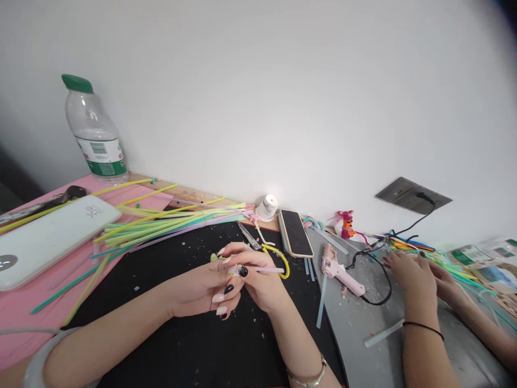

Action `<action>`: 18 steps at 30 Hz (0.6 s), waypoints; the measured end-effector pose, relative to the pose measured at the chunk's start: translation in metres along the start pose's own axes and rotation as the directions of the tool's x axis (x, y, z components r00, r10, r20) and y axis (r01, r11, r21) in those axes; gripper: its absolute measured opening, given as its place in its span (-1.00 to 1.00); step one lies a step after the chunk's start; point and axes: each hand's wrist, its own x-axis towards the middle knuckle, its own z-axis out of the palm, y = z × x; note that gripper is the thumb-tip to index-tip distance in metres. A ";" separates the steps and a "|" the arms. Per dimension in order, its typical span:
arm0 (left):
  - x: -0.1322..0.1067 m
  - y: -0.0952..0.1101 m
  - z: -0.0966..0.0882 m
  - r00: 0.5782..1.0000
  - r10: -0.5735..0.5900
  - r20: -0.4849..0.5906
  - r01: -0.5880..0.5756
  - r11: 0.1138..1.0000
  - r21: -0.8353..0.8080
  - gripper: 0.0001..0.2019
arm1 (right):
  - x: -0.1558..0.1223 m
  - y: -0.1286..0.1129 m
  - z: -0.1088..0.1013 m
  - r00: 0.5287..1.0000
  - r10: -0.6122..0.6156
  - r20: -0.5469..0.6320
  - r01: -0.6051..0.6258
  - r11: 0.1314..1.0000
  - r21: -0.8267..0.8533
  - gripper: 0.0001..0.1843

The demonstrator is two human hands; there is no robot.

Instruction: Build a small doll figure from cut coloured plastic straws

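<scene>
My left hand (204, 285) and my right hand (260, 280) meet over the black mat (181, 328), fingers pinched together. Between them they grip a thin pale lilac straw piece (269, 269) that sticks out to the right, with a small yellow-green bit (214, 257) at the left fingertips. Yellow-handled scissors (278, 257) lie just behind my right hand. A fan of yellow, green and lilac straws (169, 221) lies beyond my left hand.
A plastic bottle (95, 134) and a white power bank (48, 231) are at the left. A small lit candle (267, 207), a phone (296, 233) and a pink glue gun (339, 267) with black cord lie right of centre. Another person's hands (416, 272) work at the right.
</scene>
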 end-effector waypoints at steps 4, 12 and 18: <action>0.000 0.000 0.002 0.999 -0.033 0.021 0.031 0.998 0.055 -0.48 | 0.000 0.000 0.001 1.000 0.011 -0.003 -0.010 0.999 0.042 -0.82; 0.006 -0.008 0.000 0.995 0.019 0.099 -0.022 0.999 0.034 -0.44 | 0.003 0.001 0.005 0.996 0.033 -0.081 -0.025 0.994 0.105 -0.85; 0.006 -0.011 -0.005 0.999 -0.034 0.040 0.031 0.997 0.075 -0.36 | 0.002 0.003 0.004 0.976 0.090 -0.201 -0.071 0.993 0.098 -0.86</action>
